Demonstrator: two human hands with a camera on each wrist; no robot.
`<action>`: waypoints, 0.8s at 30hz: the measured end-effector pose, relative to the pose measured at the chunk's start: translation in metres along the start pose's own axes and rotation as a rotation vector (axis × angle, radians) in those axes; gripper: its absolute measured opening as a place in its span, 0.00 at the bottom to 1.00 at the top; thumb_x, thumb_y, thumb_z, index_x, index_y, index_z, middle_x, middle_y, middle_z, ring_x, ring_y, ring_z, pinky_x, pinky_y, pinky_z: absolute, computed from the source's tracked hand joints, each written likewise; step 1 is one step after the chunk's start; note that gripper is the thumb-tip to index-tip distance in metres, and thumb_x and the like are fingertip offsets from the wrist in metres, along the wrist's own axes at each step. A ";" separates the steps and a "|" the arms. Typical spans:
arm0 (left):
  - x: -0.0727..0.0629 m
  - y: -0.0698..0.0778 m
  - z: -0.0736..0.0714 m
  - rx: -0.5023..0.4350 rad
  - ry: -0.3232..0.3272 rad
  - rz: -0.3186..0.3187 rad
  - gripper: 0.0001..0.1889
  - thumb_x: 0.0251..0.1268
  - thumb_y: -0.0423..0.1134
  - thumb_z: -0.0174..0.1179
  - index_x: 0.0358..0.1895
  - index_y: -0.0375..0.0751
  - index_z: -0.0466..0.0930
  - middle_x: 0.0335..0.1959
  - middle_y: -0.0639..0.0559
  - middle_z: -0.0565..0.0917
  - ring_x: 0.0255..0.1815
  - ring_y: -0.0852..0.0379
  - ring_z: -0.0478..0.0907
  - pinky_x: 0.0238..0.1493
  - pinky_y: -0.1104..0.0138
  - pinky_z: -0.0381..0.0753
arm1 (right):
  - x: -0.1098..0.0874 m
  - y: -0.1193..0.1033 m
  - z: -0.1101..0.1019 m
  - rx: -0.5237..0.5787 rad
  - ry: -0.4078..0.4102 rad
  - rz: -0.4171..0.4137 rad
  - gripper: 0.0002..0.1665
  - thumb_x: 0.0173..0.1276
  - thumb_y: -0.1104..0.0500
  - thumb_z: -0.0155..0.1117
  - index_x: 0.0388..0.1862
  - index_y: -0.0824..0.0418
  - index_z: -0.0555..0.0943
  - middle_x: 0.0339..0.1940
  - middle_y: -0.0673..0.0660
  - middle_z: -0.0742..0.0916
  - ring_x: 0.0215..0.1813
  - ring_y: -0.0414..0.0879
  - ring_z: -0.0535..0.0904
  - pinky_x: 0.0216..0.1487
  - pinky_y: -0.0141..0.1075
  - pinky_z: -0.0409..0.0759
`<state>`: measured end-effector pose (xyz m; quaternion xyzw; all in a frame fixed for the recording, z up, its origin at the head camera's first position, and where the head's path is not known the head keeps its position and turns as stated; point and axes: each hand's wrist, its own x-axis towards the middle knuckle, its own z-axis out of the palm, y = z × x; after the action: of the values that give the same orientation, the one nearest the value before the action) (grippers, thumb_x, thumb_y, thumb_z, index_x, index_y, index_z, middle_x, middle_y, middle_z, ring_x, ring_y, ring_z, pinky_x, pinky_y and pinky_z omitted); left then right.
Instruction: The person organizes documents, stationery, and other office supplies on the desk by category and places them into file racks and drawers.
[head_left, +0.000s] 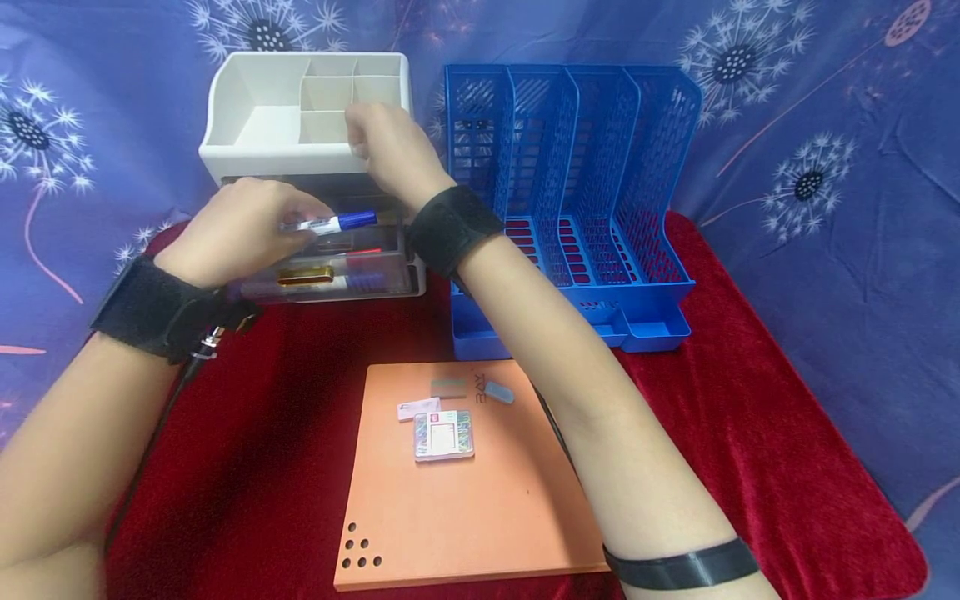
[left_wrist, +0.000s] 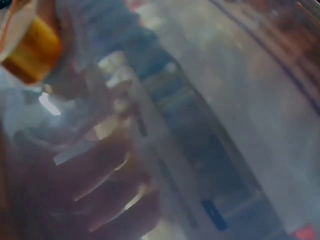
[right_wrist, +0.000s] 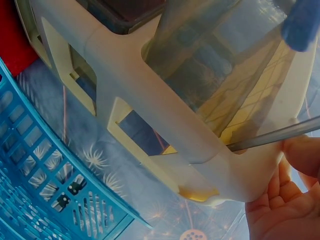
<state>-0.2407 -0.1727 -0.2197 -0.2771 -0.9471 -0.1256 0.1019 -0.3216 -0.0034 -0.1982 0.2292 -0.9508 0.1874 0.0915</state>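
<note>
My left hand (head_left: 251, 218) holds a white marker (head_left: 326, 225) with a blue cap, over a pulled-out clear drawer (head_left: 390, 279) of the white desk organizer (head_left: 285, 158). Inside that drawer show a gold-coloured piece (head_left: 306, 276), another blue-capped marker (head_left: 360, 282) and something red. In the left wrist view the fingers (left_wrist: 110, 175) are blurred, with the gold piece (left_wrist: 35, 52) at the upper left. My right hand (head_left: 390, 150) grips the organizer's front right edge; in the right wrist view the hand (right_wrist: 287, 200) is at a white corner (right_wrist: 245, 175).
A blue mesh file rack (head_left: 570, 167) stands right of the organizer. On the red cloth (head_left: 247, 433) in front lies an orange board (head_left: 480, 517), bearing a clear box of small coloured items (head_left: 444, 435), a pale eraser-like block (head_left: 417, 409) and two small translucent pieces.
</note>
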 end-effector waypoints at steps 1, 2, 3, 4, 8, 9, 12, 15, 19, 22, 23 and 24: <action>0.001 -0.001 0.000 0.000 -0.008 -0.006 0.12 0.52 0.26 0.62 0.42 0.36 0.85 0.38 0.41 0.86 0.42 0.41 0.81 0.44 0.48 0.75 | 0.000 0.000 0.000 0.001 -0.004 0.001 0.14 0.56 0.74 0.51 0.35 0.56 0.72 0.36 0.49 0.77 0.41 0.41 0.70 0.42 0.30 0.68; 0.002 -0.002 0.000 0.000 -0.017 -0.011 0.12 0.53 0.27 0.62 0.42 0.36 0.85 0.38 0.42 0.86 0.42 0.41 0.81 0.44 0.48 0.75 | 0.000 0.000 0.000 0.004 -0.006 0.004 0.15 0.56 0.74 0.51 0.35 0.56 0.73 0.36 0.49 0.77 0.41 0.41 0.70 0.42 0.30 0.68; 0.004 -0.003 0.001 0.000 -0.030 -0.015 0.12 0.53 0.28 0.62 0.42 0.36 0.85 0.38 0.42 0.86 0.42 0.41 0.81 0.44 0.48 0.75 | 0.001 0.000 0.001 0.006 -0.009 0.005 0.15 0.56 0.75 0.51 0.35 0.56 0.73 0.36 0.49 0.77 0.41 0.41 0.70 0.42 0.30 0.68; 0.005 -0.004 0.001 -0.003 -0.045 -0.021 0.12 0.53 0.28 0.62 0.42 0.36 0.85 0.38 0.42 0.86 0.42 0.41 0.82 0.44 0.49 0.76 | 0.001 0.000 0.001 0.004 -0.010 0.005 0.15 0.56 0.75 0.51 0.35 0.56 0.73 0.36 0.49 0.77 0.41 0.41 0.70 0.42 0.30 0.68; 0.010 -0.009 0.002 -0.015 -0.106 -0.036 0.12 0.54 0.28 0.62 0.43 0.36 0.85 0.40 0.42 0.86 0.43 0.42 0.82 0.45 0.50 0.77 | 0.001 -0.001 0.001 0.004 -0.011 0.008 0.15 0.56 0.75 0.51 0.35 0.56 0.72 0.37 0.49 0.77 0.41 0.41 0.70 0.42 0.30 0.68; 0.011 -0.010 0.002 -0.016 -0.119 -0.039 0.13 0.54 0.28 0.62 0.44 0.36 0.85 0.40 0.42 0.86 0.43 0.42 0.82 0.45 0.50 0.77 | 0.001 -0.001 0.001 0.002 -0.008 0.007 0.15 0.56 0.75 0.51 0.35 0.56 0.72 0.37 0.49 0.77 0.42 0.41 0.70 0.42 0.30 0.69; 0.013 -0.012 0.003 -0.014 -0.138 -0.042 0.13 0.53 0.29 0.62 0.43 0.37 0.85 0.39 0.43 0.86 0.41 0.43 0.83 0.44 0.50 0.77 | 0.001 -0.001 0.000 0.001 -0.002 0.005 0.14 0.56 0.74 0.51 0.35 0.57 0.72 0.37 0.49 0.77 0.42 0.41 0.70 0.42 0.30 0.69; 0.014 -0.014 0.003 -0.008 -0.155 -0.034 0.13 0.52 0.30 0.63 0.43 0.37 0.85 0.37 0.43 0.86 0.40 0.44 0.83 0.44 0.50 0.77 | 0.000 -0.001 0.000 0.002 0.002 0.004 0.14 0.56 0.74 0.51 0.35 0.57 0.72 0.37 0.49 0.77 0.42 0.41 0.70 0.42 0.30 0.69; 0.015 -0.014 0.004 -0.010 -0.177 -0.021 0.13 0.51 0.29 0.64 0.43 0.35 0.85 0.37 0.42 0.86 0.40 0.44 0.83 0.44 0.51 0.77 | 0.001 0.000 0.001 0.013 -0.001 0.017 0.13 0.57 0.73 0.52 0.35 0.57 0.72 0.36 0.49 0.77 0.41 0.41 0.70 0.42 0.30 0.68; 0.015 -0.014 0.003 -0.016 -0.194 -0.029 0.14 0.51 0.30 0.64 0.44 0.35 0.84 0.38 0.41 0.86 0.41 0.43 0.82 0.45 0.50 0.77 | 0.002 0.000 0.001 0.022 -0.004 0.024 0.13 0.58 0.73 0.52 0.34 0.56 0.72 0.36 0.49 0.77 0.41 0.41 0.70 0.42 0.30 0.68; 0.015 -0.014 0.003 -0.017 -0.198 -0.032 0.14 0.51 0.30 0.64 0.44 0.35 0.84 0.38 0.40 0.86 0.41 0.43 0.82 0.45 0.50 0.77 | 0.002 0.000 0.002 0.024 -0.004 0.024 0.12 0.58 0.73 0.52 0.34 0.56 0.72 0.36 0.49 0.77 0.41 0.41 0.70 0.42 0.30 0.68; 0.015 -0.013 0.003 -0.018 -0.200 -0.033 0.14 0.51 0.30 0.64 0.44 0.35 0.84 0.38 0.41 0.86 0.41 0.43 0.82 0.45 0.50 0.77 | 0.002 0.000 0.002 0.023 -0.004 0.024 0.12 0.58 0.73 0.53 0.34 0.56 0.72 0.36 0.49 0.77 0.41 0.42 0.70 0.42 0.30 0.68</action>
<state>-0.2609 -0.1751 -0.2212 -0.2737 -0.9558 -0.1073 0.0021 -0.3235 -0.0046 -0.1993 0.2193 -0.9514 0.1987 0.0847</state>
